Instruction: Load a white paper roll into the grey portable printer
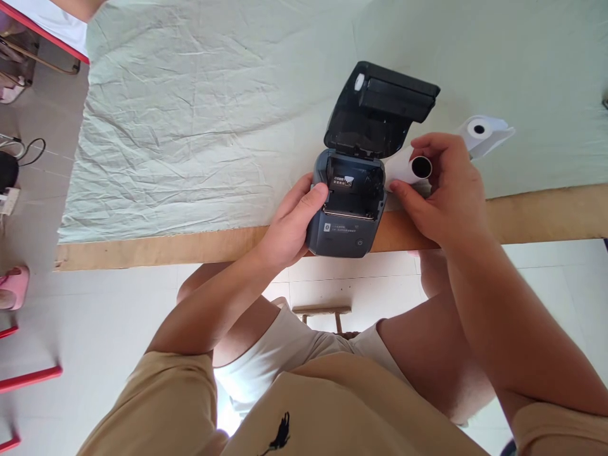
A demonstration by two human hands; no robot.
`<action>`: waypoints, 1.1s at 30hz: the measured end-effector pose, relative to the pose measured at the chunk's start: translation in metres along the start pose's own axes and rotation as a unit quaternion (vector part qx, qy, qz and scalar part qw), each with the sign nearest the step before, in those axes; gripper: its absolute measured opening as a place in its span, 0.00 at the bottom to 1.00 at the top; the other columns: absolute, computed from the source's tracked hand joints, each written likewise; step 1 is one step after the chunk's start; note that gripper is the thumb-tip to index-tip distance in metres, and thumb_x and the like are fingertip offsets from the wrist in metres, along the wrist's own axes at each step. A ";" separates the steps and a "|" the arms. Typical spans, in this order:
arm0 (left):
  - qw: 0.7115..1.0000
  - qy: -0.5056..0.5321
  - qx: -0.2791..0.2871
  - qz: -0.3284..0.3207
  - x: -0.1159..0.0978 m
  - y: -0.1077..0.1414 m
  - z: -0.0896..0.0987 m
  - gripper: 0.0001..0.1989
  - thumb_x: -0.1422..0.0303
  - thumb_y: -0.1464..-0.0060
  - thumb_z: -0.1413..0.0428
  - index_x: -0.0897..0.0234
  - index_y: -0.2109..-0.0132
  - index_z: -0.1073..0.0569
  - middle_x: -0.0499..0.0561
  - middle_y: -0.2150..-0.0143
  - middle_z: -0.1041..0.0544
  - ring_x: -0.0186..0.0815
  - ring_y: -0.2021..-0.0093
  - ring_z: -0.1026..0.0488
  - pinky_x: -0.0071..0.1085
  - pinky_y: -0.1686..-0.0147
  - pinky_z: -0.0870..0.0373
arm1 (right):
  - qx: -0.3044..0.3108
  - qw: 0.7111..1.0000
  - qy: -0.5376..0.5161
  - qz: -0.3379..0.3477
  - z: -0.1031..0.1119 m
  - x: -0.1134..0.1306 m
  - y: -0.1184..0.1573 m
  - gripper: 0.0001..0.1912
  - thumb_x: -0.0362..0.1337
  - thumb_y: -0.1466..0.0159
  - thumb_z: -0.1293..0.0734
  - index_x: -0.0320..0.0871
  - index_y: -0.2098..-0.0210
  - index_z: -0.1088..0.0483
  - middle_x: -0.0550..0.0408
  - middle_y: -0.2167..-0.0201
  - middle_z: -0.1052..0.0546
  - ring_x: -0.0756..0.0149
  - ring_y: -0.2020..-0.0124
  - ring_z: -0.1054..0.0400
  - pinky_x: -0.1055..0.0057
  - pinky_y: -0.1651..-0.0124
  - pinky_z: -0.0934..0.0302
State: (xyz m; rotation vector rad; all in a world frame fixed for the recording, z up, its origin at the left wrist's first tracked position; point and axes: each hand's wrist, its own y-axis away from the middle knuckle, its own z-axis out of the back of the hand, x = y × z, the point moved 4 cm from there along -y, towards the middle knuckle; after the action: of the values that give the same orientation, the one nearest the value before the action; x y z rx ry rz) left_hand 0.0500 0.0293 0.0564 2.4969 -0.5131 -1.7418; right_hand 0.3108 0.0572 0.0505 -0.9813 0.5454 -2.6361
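Note:
A dark grey label printer [344,234] is at the table's near edge with its black lid [380,107] swung up. Its paper bay looks bare inside, with a small printed label on the back wall. My left hand [297,218] grips the printer's left side, thumb on top near the bay. Just right of the printer, my right hand [449,187] holds a white paper roll [401,170] between thumb and fingers, its dark hollow core facing me. Behind that hand lies another white roll [479,128] with a loose sheet or wrapper around it.
A pale green wrinkled cloth [204,126] covers the table, whose bare wooden edge [156,248] runs along the front. Part of another person's arm [80,7] shows at the top left. A black cable [38,149] and a pink slipper [18,288] are at the far left.

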 end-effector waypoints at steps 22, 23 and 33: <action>1.000 -0.014 0.005 -0.003 0.006 0.001 0.004 0.32 0.30 0.30 0.35 0.53 0.43 0.17 0.52 0.57 0.13 0.45 0.63 0.12 0.39 0.72 0.21 | 0.007 0.999 0.037 0.008 -0.003 0.006 -0.001 0.34 0.37 0.32 0.28 0.59 0.27 0.22 0.43 0.40 0.15 0.45 0.41 0.18 0.44 0.37 0.20; 1.000 -0.016 0.005 -0.002 0.007 0.001 0.004 0.33 0.29 0.30 0.36 0.53 0.42 0.17 0.51 0.58 0.14 0.46 0.64 0.12 0.39 0.72 0.21 | 0.002 0.999 0.050 0.015 -0.003 0.006 -0.001 0.32 0.38 0.32 0.28 0.59 0.29 0.20 0.43 0.42 0.15 0.45 0.41 0.19 0.45 0.37 0.20; 1.000 0.005 0.002 -0.001 0.001 0.001 -0.001 0.28 0.38 0.32 0.29 0.54 0.44 0.18 0.50 0.58 0.13 0.45 0.60 0.12 0.38 0.65 0.18 | -0.194 0.969 -0.113 0.102 0.011 0.047 0.004 0.28 0.58 0.30 0.24 0.60 0.35 0.29 0.47 0.45 0.15 0.46 0.48 0.16 0.43 0.45 0.19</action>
State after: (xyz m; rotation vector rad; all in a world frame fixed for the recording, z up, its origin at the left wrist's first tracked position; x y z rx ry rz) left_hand 0.0510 0.0284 0.0562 2.5074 -0.5133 -1.7303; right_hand 0.2839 0.0331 0.0832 -1.2394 1.0685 -2.2412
